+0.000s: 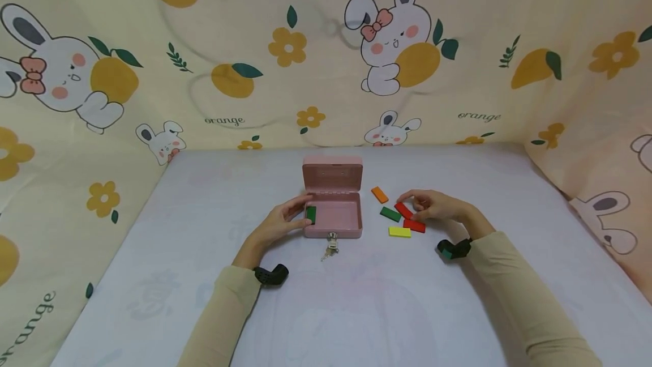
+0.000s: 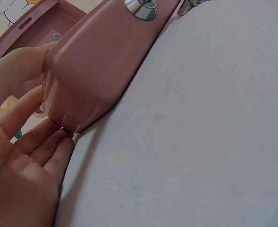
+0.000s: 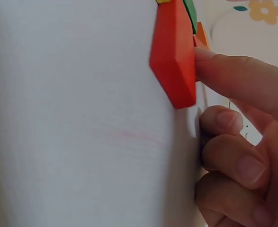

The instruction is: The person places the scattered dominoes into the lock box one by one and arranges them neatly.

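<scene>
The pink box (image 1: 333, 208) stands open on the white table (image 1: 356, 310), its lid upright at the far side and keys (image 1: 330, 249) hanging from its front lock. The left hand (image 1: 280, 225) rests against the box's left wall, fingers curled around a green block (image 1: 311, 214) held over that edge. Right of the box lie 5 blocks; the right hand (image 1: 433, 207) pinches 1 red block (image 1: 403, 209), with a dark green block (image 1: 390, 214) just beside it, nearer the box.

Head view looks down over the whole table (image 1: 153, 254); wrist views sit close, sharing its surface.
</scene>
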Available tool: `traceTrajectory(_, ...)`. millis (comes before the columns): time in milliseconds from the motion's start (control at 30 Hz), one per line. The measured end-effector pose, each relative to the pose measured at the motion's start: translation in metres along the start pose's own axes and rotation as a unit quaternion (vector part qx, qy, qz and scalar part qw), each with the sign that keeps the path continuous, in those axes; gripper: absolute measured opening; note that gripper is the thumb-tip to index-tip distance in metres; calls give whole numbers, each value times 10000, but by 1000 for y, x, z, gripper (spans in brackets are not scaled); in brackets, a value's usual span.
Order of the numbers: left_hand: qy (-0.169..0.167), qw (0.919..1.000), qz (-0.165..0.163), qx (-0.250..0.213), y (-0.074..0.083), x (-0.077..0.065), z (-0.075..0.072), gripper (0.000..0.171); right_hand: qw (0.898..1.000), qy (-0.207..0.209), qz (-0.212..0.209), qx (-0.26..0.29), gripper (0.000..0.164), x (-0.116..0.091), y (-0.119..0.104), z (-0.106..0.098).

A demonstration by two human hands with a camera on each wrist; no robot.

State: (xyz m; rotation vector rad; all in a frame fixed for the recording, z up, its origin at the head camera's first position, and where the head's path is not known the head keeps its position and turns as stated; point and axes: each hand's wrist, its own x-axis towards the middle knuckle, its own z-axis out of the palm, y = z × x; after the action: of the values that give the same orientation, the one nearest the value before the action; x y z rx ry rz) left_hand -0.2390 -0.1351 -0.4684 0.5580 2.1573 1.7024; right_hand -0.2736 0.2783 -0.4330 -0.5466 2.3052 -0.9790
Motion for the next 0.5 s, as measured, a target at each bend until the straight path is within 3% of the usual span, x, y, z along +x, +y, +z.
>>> traceTrajectory(500,-10,10000,22,-54,-1,-1,0,64,9991,362,18,205,52,-1,5,3)
